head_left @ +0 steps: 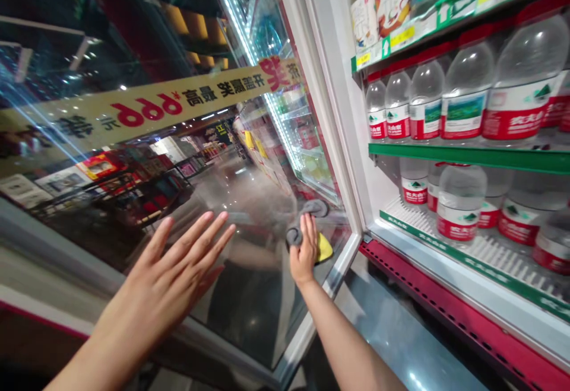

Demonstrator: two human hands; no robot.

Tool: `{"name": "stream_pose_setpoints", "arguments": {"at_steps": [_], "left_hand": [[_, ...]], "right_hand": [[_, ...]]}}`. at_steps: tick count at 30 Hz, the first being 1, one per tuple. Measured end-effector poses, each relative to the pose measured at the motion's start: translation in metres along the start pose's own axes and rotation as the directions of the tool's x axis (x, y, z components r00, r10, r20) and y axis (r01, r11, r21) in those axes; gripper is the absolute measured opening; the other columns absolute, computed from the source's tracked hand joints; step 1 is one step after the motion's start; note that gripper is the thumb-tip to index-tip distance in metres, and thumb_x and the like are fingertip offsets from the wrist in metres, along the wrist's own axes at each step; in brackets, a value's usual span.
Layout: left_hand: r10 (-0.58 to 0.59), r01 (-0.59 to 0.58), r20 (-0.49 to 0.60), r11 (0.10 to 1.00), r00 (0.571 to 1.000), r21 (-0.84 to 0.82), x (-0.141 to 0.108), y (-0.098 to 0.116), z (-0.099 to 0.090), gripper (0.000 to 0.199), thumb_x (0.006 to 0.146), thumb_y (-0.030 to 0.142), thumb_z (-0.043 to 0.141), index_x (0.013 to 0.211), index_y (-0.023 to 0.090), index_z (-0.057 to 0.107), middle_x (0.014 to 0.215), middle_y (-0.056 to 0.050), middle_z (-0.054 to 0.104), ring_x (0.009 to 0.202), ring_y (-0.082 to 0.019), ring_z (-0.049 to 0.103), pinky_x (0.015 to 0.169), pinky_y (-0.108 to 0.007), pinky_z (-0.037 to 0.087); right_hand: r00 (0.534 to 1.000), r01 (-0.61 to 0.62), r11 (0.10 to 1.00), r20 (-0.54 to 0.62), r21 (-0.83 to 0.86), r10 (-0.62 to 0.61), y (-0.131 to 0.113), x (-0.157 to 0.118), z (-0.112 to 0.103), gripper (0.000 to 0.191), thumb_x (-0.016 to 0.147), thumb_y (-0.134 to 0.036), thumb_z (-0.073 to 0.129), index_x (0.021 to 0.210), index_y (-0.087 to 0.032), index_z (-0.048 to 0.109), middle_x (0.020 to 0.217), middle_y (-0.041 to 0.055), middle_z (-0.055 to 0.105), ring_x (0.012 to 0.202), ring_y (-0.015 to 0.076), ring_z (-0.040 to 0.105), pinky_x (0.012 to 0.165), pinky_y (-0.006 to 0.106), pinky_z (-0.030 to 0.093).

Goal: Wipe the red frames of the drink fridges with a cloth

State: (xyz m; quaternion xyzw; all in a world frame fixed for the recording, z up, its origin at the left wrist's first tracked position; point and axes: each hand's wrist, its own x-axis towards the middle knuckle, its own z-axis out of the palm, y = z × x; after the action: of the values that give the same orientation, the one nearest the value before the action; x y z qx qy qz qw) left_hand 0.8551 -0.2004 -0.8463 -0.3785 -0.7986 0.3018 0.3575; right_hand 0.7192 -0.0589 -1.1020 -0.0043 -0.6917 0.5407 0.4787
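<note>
My left hand (180, 272) is raised at the lower left, in front of the glass door (249, 201), its fingers stretched out and nothing in it. Farther right, my right hand (305, 248) presses a grey and yellow cloth (324, 247) against the glass near the door's lower corner. Its fingers lie over the bunched cloth, and grey folds show beyond the fingertips and beside the thumb. A whitish haze marks the glass above the hands. Across the pane runs a yellow banner (205, 91) with red and black lettering.
The white door frame (327, 103) borders the pane. At the right, a green-edged shelf (472, 156) holds several red-capped water bottles (465, 94), with more bottles below. A red perforated strip (427, 290) runs along the cooler's base. Store shelves and lights show through or reflect in the glass.
</note>
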Motion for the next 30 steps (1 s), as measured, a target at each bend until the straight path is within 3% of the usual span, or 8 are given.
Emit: {"name": "stream_pose_setpoints", "arguments": {"at_steps": [2,5,9,14,17,21,24,30], "left_hand": [[0.0,0.0,0.01,1.0,1.0,0.001,-0.002,0.001,-0.003,0.059,0.104,0.036,0.037,0.161,0.028,0.024,0.16,-0.004,0.041,0.149,-0.023,0.037,0.129,-0.051,0.007],[-0.003,0.001,0.051,0.999,0.999,0.038,-0.006,0.004,-0.008,0.059,0.104,0.036,0.039,0.16,0.024,0.025,0.162,-0.006,0.038,0.15,-0.024,0.035,0.129,-0.053,0.007],[0.007,-0.015,0.092,0.996,0.996,0.092,-0.007,0.007,-0.012,0.059,0.102,0.037,0.047,0.157,0.02,0.034,0.163,-0.006,0.035,0.152,-0.024,0.032,0.129,-0.053,0.004],[0.018,-0.024,0.086,0.997,0.996,0.07,-0.011,0.009,-0.016,0.054,0.1,0.035,0.05,0.151,0.018,0.045,0.161,-0.009,0.039,0.151,-0.025,0.034,0.129,-0.052,0.009],[0.02,-0.021,0.007,0.996,1.0,0.081,-0.02,-0.001,-0.027,0.049,0.098,0.028,0.051,0.146,0.018,0.051,0.157,-0.009,0.046,0.15,-0.024,0.035,0.129,-0.051,0.01],[-0.171,0.202,-0.167,0.96,0.971,0.191,-0.035,-0.025,-0.045,0.054,0.096,0.023,0.051,0.149,0.017,0.046,0.157,-0.01,0.045,0.152,-0.025,0.031,0.129,-0.052,0.009],[-0.221,0.261,-0.191,0.941,0.956,0.217,-0.04,-0.036,-0.052,0.057,0.097,0.025,0.05,0.153,0.02,0.041,0.159,-0.008,0.042,0.152,-0.024,0.029,0.129,-0.05,0.009],[-0.195,0.229,-0.161,0.946,0.967,0.228,-0.041,-0.034,-0.052,0.058,0.097,0.027,0.051,0.154,0.019,0.04,0.16,-0.007,0.04,0.153,-0.025,0.027,0.129,-0.049,0.011]], "right_hand": [[0.961,-0.252,0.967,-0.115,0.023,0.253,0.025,-0.03,-0.008,0.069,0.09,-0.02,0.033,0.158,-0.012,0.027,0.162,0.0169,0.035,0.151,0.0279,0.029,0.121,0.054,0.029],[0.94,-0.323,0.945,-0.101,0.053,0.327,0.036,-0.053,-0.011,0.069,0.094,-0.022,0.032,0.16,-0.007,0.019,0.164,0.0217,0.027,0.154,0.0309,0.021,0.122,0.058,0.024],[0.993,-0.028,0.999,0.118,0.022,0.025,-0.013,-0.069,-0.009,0.074,0.093,-0.02,0.038,0.163,-0.017,0.013,0.168,0.0139,0.02,0.156,0.0323,0.013,0.121,0.061,0.027],[0.86,0.421,0.907,0.318,0.003,-0.4,-0.034,-0.117,-0.025,0.089,0.083,-0.006,0.045,0.164,-0.026,0.012,0.163,0.0083,0.036,0.152,0.0316,0.027,0.117,0.056,0.039],[0.87,0.413,0.91,0.309,-0.035,-0.383,-0.038,-0.13,-0.028,0.095,0.078,0.0,0.044,0.164,-0.025,0.01,0.163,0.0091,0.036,0.151,0.0336,0.028,0.114,0.057,0.041],[0.902,0.336,0.941,0.269,0.05,-0.337,-0.094,-0.11,-0.019,0.091,0.082,0.0,0.044,0.163,-0.027,0.013,0.164,0.0092,0.033,0.152,0.0337,0.025,0.116,0.061,0.038],[0.822,0.423,0.877,0.31,0.228,-0.477,-0.131,-0.105,-0.017,0.089,0.081,-0.002,0.045,0.163,-0.026,0.019,0.159,0.0073,0.042,0.149,0.0286,0.034,0.116,0.052,0.041],[0.698,0.608,0.731,0.23,0.31,-0.678,-0.12,-0.142,-0.019,0.083,0.086,-0.014,0.048,0.163,-0.021,0.018,0.146,0.0095,0.057,0.133,0.0277,0.05,0.105,0.044,0.05]]}}
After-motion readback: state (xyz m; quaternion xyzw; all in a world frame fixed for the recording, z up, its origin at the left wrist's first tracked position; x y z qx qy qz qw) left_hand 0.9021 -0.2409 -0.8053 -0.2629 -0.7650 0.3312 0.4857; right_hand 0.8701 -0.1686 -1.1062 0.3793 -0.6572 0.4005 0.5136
